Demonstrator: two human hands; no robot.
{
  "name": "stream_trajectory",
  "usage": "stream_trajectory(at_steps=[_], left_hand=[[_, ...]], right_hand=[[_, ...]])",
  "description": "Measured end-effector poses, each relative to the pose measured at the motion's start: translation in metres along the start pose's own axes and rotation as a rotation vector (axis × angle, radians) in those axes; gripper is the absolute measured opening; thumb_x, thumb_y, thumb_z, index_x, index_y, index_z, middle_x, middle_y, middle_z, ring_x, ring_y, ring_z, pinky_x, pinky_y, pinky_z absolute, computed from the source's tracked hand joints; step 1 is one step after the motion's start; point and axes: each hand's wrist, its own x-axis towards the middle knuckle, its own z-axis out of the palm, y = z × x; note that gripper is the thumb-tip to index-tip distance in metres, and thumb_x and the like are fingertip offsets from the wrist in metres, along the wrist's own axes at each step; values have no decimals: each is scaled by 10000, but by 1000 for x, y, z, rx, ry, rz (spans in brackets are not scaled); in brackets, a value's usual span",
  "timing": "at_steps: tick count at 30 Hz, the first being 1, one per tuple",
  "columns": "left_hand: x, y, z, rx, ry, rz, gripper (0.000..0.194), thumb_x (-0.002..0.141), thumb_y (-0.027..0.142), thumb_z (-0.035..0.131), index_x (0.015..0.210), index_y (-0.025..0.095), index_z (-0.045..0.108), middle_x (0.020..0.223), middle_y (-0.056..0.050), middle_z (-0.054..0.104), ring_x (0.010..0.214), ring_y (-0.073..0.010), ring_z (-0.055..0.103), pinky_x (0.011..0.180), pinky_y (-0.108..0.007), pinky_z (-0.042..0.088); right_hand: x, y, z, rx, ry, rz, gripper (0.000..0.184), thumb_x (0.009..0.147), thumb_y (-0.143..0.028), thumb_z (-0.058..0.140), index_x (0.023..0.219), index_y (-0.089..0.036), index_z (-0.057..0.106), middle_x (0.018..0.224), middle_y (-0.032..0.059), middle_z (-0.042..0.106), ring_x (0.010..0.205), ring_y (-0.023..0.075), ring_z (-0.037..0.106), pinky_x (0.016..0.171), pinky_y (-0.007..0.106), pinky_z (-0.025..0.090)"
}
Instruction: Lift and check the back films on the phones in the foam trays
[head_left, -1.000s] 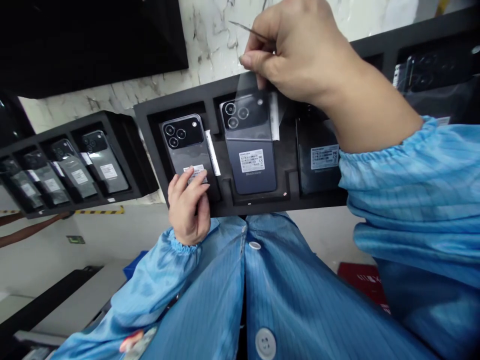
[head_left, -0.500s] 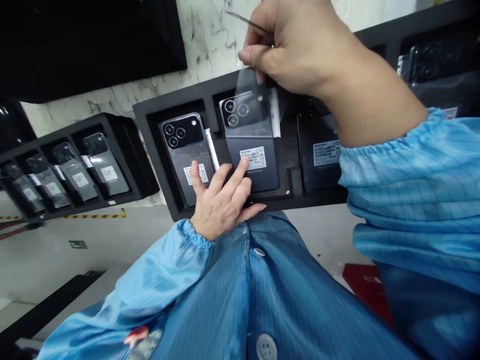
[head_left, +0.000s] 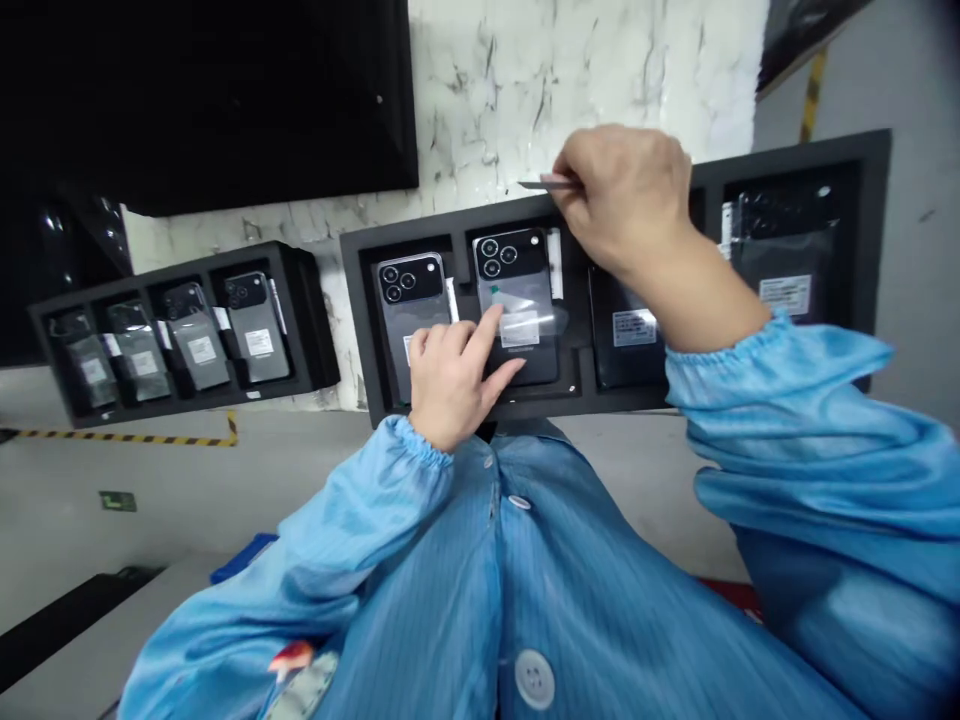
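Observation:
My left hand (head_left: 454,375) lies over the foam tray's (head_left: 469,222) front edge, thumb and fingers apart. Its index fingertip rests at a clear film (head_left: 551,320) lying loosely over the label of a dark phone (head_left: 517,270) with three camera rings. A small green tab (head_left: 496,290) shows by that finger. Beside it, a second such phone (head_left: 412,300) is partly covered by the same hand. Behind the tray's back edge my right hand (head_left: 622,195) is closed on a thin pointed metal tool (head_left: 541,185), its tip pointing left. Most of the tool is hidden in the fingers.
Further right in the tray lie two more phones, one dark (head_left: 626,345) and one in clear wrap (head_left: 787,260). A second tray (head_left: 296,300) with several wrapped phones stands at left. A large black object (head_left: 225,100) covers the marbled table's (head_left: 525,80) back left.
My right hand has come down and right, away from the clear film it was lifting off the phone's camera end. The film now lies across the label. The view has shifted.

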Motion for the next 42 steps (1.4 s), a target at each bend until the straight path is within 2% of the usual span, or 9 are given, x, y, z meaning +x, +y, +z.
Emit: stream_trajectory(at_steps=[4,7,10,16,23,28,35,39,42], left_hand=[[31,-1,-5,67,-58,16,495,827,376,612,1287,217,522,926,-73,617,858,-234,528,800,-389,365],[43,-11,-6,-38,-147,79,356,805,368,637,1113,191,614,902,-73,611,853,-234,533,735,-345,393],[45,-20,-4,-208,-236,77,132,820,292,609,847,164,624,803,-51,601,780,-194,540,729,-308,412],[56,-19,0,-362,-71,-276,104,833,244,516,743,195,530,723,-22,582,698,-171,536,681,-271,381],[71,-4,-1,-346,-70,-365,125,880,279,445,812,201,516,728,-42,607,679,-189,564,665,-287,375],[78,-9,3,-361,-74,-414,161,873,362,476,832,216,531,722,-35,616,699,-209,591,685,-308,406],[75,-18,4,-646,-35,-470,175,805,358,592,862,202,536,684,-9,561,710,-176,577,746,-307,433],[53,-22,-15,-965,-29,-540,471,818,426,552,1192,170,422,770,-10,580,730,-143,604,715,-273,473],[35,-15,-50,-1593,-187,-574,569,774,402,610,1265,185,424,1001,-52,632,915,-149,622,799,-267,484]], right_hand=[[-52,17,-1,294,94,29,322,906,-380,481,822,-124,656,756,53,663,713,154,611,663,276,437],[-93,21,4,496,-116,61,301,871,-409,524,789,-162,676,708,25,672,588,133,570,582,263,422],[-115,7,8,420,-266,93,276,873,-392,522,880,-177,695,879,47,704,723,175,625,661,288,450],[-108,-22,5,305,-395,215,403,881,-537,466,919,-186,661,925,81,689,887,244,639,717,322,452],[-107,-24,3,289,-390,228,463,871,-570,464,1011,-158,624,940,107,683,879,250,642,696,310,433],[-90,-20,18,282,-359,247,481,828,-564,513,1030,-141,620,830,84,673,840,272,628,655,311,394],[-72,-19,41,850,-182,341,454,719,-578,573,778,-130,615,694,43,602,655,162,536,581,259,380],[-87,-34,10,1357,-179,473,473,610,-577,704,716,-150,530,578,-11,516,487,87,445,440,203,327],[-105,-53,-24,1643,-260,516,490,596,-564,753,715,-160,502,484,-66,415,362,36,315,339,165,202]])
